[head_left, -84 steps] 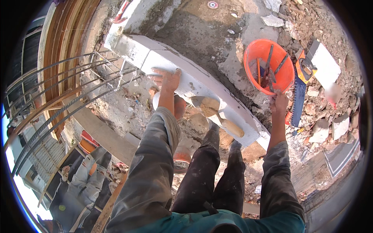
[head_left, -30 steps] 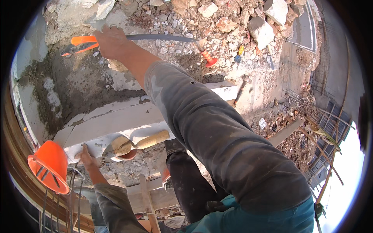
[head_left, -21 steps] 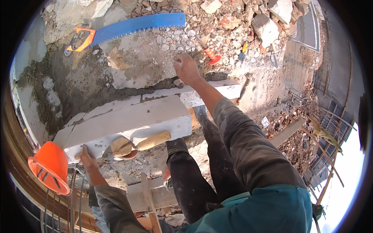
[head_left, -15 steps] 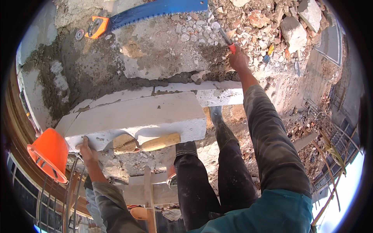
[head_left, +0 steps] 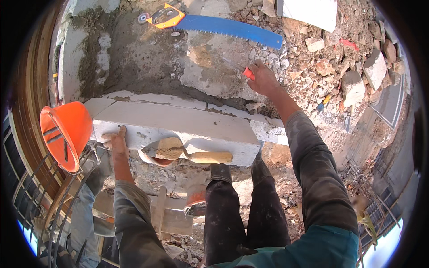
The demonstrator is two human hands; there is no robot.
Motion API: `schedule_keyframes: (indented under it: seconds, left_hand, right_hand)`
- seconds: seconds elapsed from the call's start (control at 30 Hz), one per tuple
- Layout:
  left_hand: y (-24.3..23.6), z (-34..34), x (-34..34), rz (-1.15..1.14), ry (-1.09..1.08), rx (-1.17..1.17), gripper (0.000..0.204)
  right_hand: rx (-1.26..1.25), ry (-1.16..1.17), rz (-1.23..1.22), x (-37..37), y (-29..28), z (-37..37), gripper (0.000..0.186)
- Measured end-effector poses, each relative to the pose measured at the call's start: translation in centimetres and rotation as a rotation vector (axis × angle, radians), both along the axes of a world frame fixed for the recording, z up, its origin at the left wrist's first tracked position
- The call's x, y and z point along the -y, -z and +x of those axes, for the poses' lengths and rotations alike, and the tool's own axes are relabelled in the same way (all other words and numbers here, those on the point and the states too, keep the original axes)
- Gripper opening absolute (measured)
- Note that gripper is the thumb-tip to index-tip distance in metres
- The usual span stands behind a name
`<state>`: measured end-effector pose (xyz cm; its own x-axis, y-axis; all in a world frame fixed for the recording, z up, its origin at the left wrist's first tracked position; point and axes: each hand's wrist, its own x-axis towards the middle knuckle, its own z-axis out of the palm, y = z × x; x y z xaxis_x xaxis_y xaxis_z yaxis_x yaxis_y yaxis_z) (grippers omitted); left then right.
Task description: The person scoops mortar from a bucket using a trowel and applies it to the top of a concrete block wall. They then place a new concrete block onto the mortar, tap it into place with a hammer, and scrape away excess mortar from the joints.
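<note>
My right hand (head_left: 264, 79) is closed round the red handle (head_left: 249, 73) of a hand tool. Its thin metal blade points left over the rough mortar bed and is blurred. At the left, my left hand (head_left: 116, 139) presses against the near face of a long white block (head_left: 178, 121), thumb up, gripping nothing. A trowel (head_left: 209, 157) with a wooden handle rests against that near face, mortar on its blade. Behind the block runs a row of white blocks (head_left: 156, 100) with grey mortar along it. Beyond lies a handsaw (head_left: 230, 30) with a blue blade and orange handle.
An orange plastic helmet-like or bucket-like thing (head_left: 76, 125) stands left of the block, near bent steel bars. Broken stones (head_left: 353, 88) and rubble cover the right side. A bucket (head_left: 195, 201) stands below. Another person's jeans-clad leg (head_left: 87, 223) shows at lower left.
The view has shifted, so the scene sits further right and lower. My right hand has drawn the red-handled tool left, from the rubble to over the mortar bed. My left hand stays against the block.
</note>
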<state>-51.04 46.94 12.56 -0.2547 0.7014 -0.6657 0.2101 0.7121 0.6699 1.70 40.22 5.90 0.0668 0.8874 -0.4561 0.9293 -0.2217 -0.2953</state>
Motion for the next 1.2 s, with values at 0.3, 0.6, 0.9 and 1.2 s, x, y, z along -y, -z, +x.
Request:
schedule_keyframes:
  seconds: [0.3, 0.6, 0.9, 1.2]
  left_hand:
    - [-1.4, 2.8, -1.9, -0.331, 0.18, -0.593, 0.126]
    - [-4.1, 4.0, -1.6, -0.27, 0.043, -0.411, 0.125]
    - [-4.8, 4.8, -1.2, -0.23, 0.047, -0.378, 0.126]
    - [-4.0, 3.8, -0.6, -0.199, 0.035, -0.394, 0.125]
  right_hand:
    - [-0.884, 0.054, -0.144, -13.4, -12.8, -13.9, 0.02]
    - [-0.442, -0.9, -0.065, -26.0, -35.3, -40.9, 0.026]
    - [-0.861, -0.541, 0.295, -25.4, -28.3, -48.3, 0.046]
    - [-0.98, 0.205, 0.208, -13.6, -21.1, -31.9, 0.033]
